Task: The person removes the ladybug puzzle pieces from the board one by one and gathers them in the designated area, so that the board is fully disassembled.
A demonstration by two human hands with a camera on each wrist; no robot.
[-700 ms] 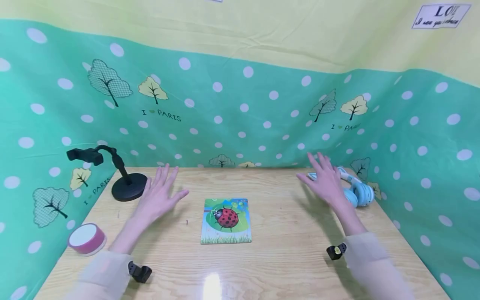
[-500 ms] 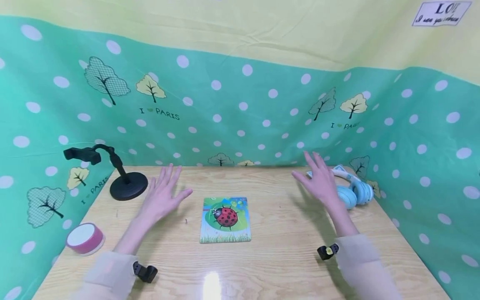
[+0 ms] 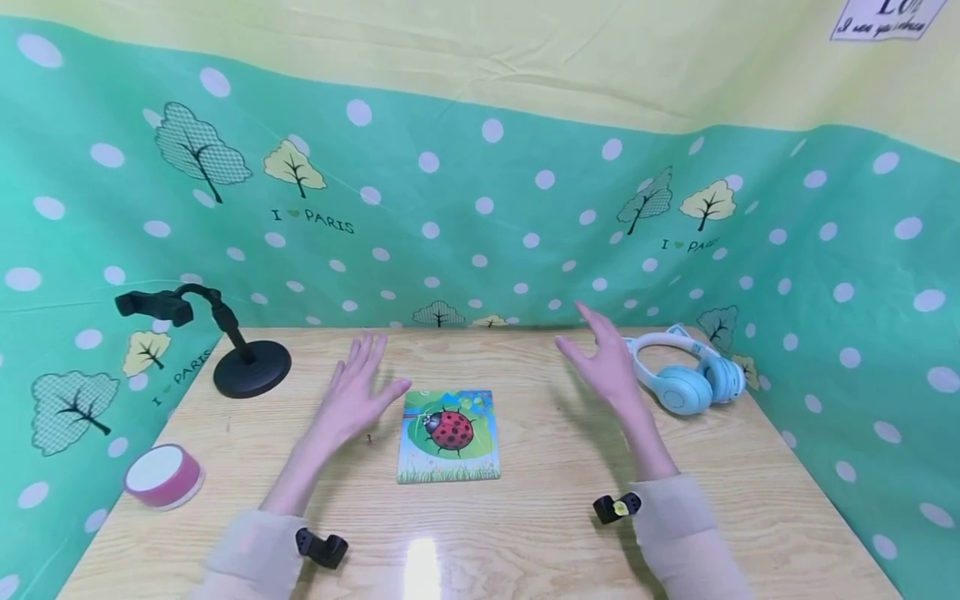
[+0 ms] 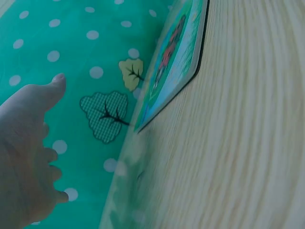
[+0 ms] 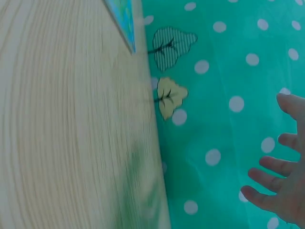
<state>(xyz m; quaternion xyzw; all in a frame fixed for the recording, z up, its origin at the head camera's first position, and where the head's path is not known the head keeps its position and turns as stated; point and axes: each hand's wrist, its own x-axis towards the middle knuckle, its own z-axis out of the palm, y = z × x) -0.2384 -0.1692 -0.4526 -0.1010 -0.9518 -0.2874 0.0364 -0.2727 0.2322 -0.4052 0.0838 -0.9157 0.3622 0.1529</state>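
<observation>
In the head view we are seeing a thin ladybug board (image 3: 450, 436) lying flat on the wooden table (image 3: 540, 533) between two raised hands. We are reckoning that fingertips could slip over its low edge, or that a one-sided push could send it skating across the smooth wood. The right hand (image 3: 609, 367) is hovering near the blue headphones (image 3: 684, 387), so a careless outward swing could, we are judging, knock them. The board is lying just beside the thumb of the left hand (image 3: 354, 405), towards the person's right, and farther off to the left of the right hand. Both hands are holding nothing, with thumbs held away from the fingers.

In the left wrist view we are seeing the thumb pointing out, with a clear gap between it and the board, whose edge is resting on the wood.

In the right wrist view we are catching only a corner of the board, well apart from the spread, bare fingers; how high they are hanging over the table we cannot fairly tell.
</observation>
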